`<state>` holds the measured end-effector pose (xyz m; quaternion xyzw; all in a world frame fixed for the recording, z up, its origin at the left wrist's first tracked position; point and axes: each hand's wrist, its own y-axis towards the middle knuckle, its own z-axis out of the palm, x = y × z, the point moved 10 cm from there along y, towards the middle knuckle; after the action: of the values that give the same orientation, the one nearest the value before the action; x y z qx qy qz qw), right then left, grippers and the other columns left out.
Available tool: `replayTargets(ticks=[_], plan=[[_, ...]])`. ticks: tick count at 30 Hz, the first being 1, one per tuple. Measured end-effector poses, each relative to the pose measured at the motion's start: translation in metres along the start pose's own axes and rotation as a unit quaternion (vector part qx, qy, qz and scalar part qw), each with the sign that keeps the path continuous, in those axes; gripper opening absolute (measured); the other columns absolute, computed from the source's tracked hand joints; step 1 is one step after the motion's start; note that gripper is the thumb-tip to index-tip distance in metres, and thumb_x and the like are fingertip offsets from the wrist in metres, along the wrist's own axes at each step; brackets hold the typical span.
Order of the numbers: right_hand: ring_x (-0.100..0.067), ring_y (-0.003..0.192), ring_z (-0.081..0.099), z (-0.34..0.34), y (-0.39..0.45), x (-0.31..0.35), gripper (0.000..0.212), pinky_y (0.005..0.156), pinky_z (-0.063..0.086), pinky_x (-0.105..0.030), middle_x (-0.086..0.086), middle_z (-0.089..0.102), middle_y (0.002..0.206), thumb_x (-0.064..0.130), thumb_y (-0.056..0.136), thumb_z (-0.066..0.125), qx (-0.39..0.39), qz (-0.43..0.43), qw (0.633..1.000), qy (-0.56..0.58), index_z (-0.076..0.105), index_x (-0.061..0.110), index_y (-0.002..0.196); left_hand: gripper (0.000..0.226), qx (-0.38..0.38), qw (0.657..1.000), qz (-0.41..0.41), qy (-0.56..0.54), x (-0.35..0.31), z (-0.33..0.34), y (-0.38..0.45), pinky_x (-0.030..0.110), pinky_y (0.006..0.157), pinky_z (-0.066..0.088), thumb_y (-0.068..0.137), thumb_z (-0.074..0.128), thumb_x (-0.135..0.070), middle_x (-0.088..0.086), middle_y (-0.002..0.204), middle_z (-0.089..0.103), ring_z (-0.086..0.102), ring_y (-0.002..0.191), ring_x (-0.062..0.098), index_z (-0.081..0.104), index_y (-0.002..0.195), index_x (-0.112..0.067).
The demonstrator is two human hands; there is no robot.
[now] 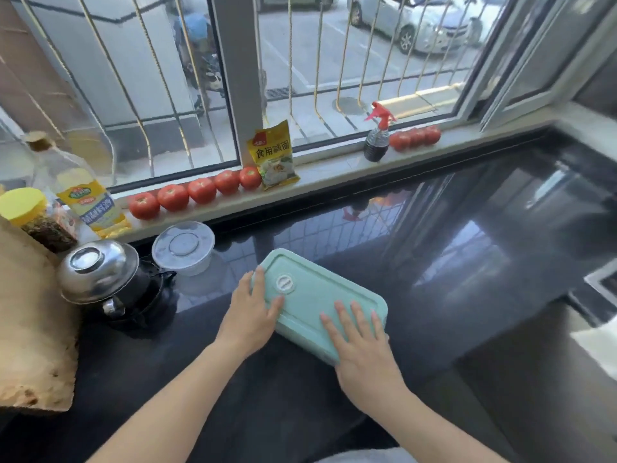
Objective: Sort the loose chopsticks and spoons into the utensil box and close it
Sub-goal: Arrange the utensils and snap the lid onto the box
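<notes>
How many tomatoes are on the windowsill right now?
8. Five in a row left of the yellow packet, starting at; three right of the spray bottle, around. More may be hidden.

We look over a glossy black bench [434, 262] that mirrors daylight from a wide barred window [150, 95] — beyond it, a paved street and a parked car [410, 21]. A pale sill [334, 175] runs below the glass — tomatoes [200, 192] line it.

- Tomatoes [202, 190] in a row on the far sill
- Yellow packet [273, 155] just right of them
- Spray bottle [377, 137] farther right
- Clear lidded tub [183, 247] and steel bowl [96, 270], left
</notes>
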<state>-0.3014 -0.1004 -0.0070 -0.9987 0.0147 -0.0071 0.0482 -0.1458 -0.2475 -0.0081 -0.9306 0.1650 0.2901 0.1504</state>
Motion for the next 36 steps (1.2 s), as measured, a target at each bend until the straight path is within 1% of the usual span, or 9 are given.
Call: replayTargets(ticks=[5, 9, 13, 15, 18, 21, 23, 29, 36], plan=[[-0.038, 0.150, 0.026, -0.004, 0.009, -0.129, 0.092, 0.118, 0.022, -0.062, -0.010, 0.026, 0.165, 0.021, 0.073, 0.070, 0.004, 0.116, 0.993, -0.029, 0.032, 0.020, 0.158, 0.090, 0.104, 0.992, 0.052, 0.046, -0.099, 0.057, 0.050, 0.045, 0.122, 0.028, 0.097, 0.042, -0.066, -0.002, 0.170, -0.009, 0.017, 0.155, 0.028, -0.008, 0.162, -0.029], [-0.032, 0.147, 0.035, -0.009, 0.030, -0.263, 0.099, 0.117, 0.019, -0.055, -0.008, 0.033, 0.162, 0.039, 0.070, 0.083, 0.006, 0.149, 0.988, -0.040, 0.037, 0.019, 0.155, 0.094, 0.159, 0.971, 0.092, 0.150, -0.190, 0.109, 0.092, 0.043, 0.117, 0.034, 0.097, 0.038, -0.069, 0.007, 0.169, -0.022, 0.034, 0.147, 0.038, -0.011, 0.163, -0.024], [-0.030, 0.146, 0.037, -0.015, 0.056, -0.419, 0.104, 0.116, 0.020, -0.053, -0.007, 0.037, 0.160, 0.047, 0.067, 0.085, -0.009, 0.177, 0.983, -0.046, 0.039, 0.017, 0.154, 0.081, 0.155, 0.963, 0.107, 0.191, -0.301, 0.178, 0.170, 0.043, 0.101, 0.046, 0.104, 0.034, -0.058, 0.007, 0.169, -0.022, 0.052, 0.129, 0.040, -0.010, 0.163, -0.024], [-0.031, 0.147, 0.033, -0.019, 0.073, -0.494, 0.103, 0.118, 0.024, -0.057, -0.008, 0.034, 0.161, 0.045, 0.070, 0.083, -0.020, 0.180, 0.983, -0.038, 0.036, 0.016, 0.156, 0.080, 0.139, 0.966, 0.107, 0.192, -0.360, 0.212, 0.221, 0.044, 0.104, 0.045, 0.104, 0.036, -0.057, 0.006, 0.170, -0.020, 0.046, 0.136, 0.039, -0.007, 0.163, -0.024], [-0.032, 0.150, 0.026, -0.022, 0.091, -0.603, 0.101, 0.119, 0.021, -0.062, -0.008, 0.027, 0.164, 0.045, 0.075, 0.079, -0.015, 0.216, 0.976, -0.012, 0.029, 0.016, 0.158, 0.082, 0.098, 0.947, 0.130, 0.278, -0.447, 0.256, 0.293, 0.048, 0.115, 0.036, 0.101, 0.043, -0.060, 0.010, 0.171, -0.007, 0.018, 0.152, 0.037, 0.006, 0.163, -0.021], [-0.029, 0.154, 0.013, -0.030, 0.110, -0.703, 0.097, 0.120, 0.010, -0.064, -0.005, 0.015, 0.167, 0.044, 0.084, 0.070, -0.035, 0.256, 0.966, 0.003, 0.016, 0.020, 0.161, 0.068, 0.035, 0.914, 0.189, 0.357, -0.549, 0.288, 0.349, 0.051, 0.089, 0.053, 0.085, 0.074, -0.039, 0.018, 0.153, 0.036, 0.045, 0.125, 0.040, 0.048, 0.143, -0.013], [-0.029, 0.154, 0.008, -0.034, 0.124, -0.768, 0.092, 0.119, 0.005, -0.064, -0.004, 0.010, 0.168, 0.041, 0.089, 0.065, -0.049, 0.288, 0.956, 0.006, 0.012, 0.020, 0.161, 0.054, 0.031, 0.907, 0.223, 0.355, -0.610, 0.320, 0.376, 0.046, 0.081, 0.052, 0.083, 0.072, -0.026, 0.014, 0.140, 0.047, 0.051, 0.115, 0.037, 0.056, 0.133, -0.014], [-0.029, 0.153, 0.009, -0.038, 0.161, -0.942, 0.082, 0.116, 0.012, -0.068, -0.006, 0.011, 0.167, 0.039, 0.096, 0.058, -0.074, 0.375, 0.924, 0.003, 0.011, 0.020, 0.160, 0.072, 0.088, 0.910, 0.262, 0.309, -0.754, 0.417, 0.472, 0.042, 0.115, 0.031, 0.095, 0.047, -0.021, 0.009, 0.167, 0.015, 0.020, 0.152, 0.028, 0.017, 0.161, -0.017], [-0.034, 0.151, 0.013, -0.044, 0.219, -1.077, 0.078, 0.114, 0.016, -0.071, -0.011, 0.017, 0.164, 0.037, 0.091, 0.067, -0.092, 0.422, 0.902, -0.005, 0.021, 0.016, 0.151, 0.084, 0.111, 0.921, 0.238, 0.289, -0.844, 0.474, 0.587, 0.038, 0.088, 0.047, 0.093, 0.045, -0.011, -0.003, 0.172, -0.009, 0.046, 0.138, 0.029, 0.002, 0.163, -0.025]])
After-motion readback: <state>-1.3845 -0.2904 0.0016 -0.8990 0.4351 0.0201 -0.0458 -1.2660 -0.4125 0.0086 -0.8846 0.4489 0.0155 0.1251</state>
